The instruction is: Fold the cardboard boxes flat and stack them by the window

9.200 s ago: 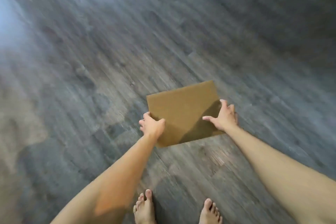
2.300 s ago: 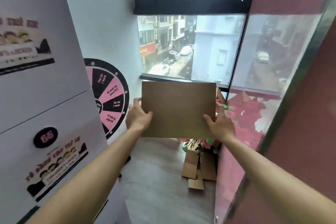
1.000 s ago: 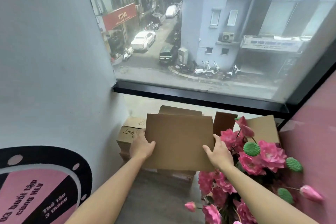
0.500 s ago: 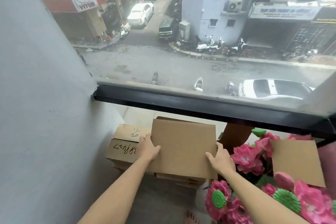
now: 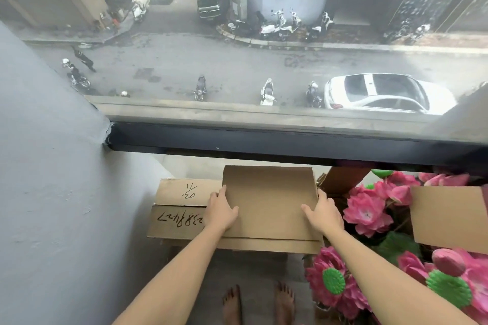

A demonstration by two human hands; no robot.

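Head view: left hand (image 5: 221, 210) and right hand (image 5: 322, 215) grip the side edges of the flattened cardboard box (image 5: 269, 203), thumbs on top, over the cardboard stack (image 5: 179, 208) below the window (image 5: 264, 140). It looks light, stiff, easily creased; edge holds suit it.

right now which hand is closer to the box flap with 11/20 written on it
Left. The left hand sits beside the marked flap; the right hand is across the flattened box, by the pink flowers.

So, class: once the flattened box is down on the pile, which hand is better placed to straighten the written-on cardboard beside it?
Left. The left hand grips the flattened box at the edge next to the written-on cardboard. The right hand is on the far edge, beside the pink flowers.
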